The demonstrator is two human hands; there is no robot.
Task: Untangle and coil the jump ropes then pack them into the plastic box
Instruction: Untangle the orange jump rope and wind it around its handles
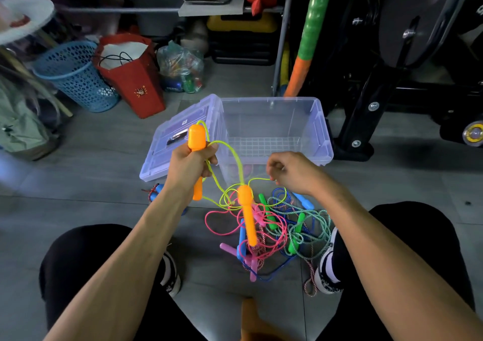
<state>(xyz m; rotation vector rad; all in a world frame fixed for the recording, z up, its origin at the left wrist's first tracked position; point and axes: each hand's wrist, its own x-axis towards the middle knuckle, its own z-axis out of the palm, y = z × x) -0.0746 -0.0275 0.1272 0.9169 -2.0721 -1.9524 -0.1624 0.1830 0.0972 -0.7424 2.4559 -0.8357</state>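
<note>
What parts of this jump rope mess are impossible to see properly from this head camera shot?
- Middle of the orange handle: covered by the left hand gripping it.
- Where the yellow cord ends at the right hand: the curled fingers hide it.
- Which cord belongs to which handle in the tangled pile: the loops overlap too much.
- Label on the box lid: too small to read.
- Blue handle: partly behind the left forearm.
</note>
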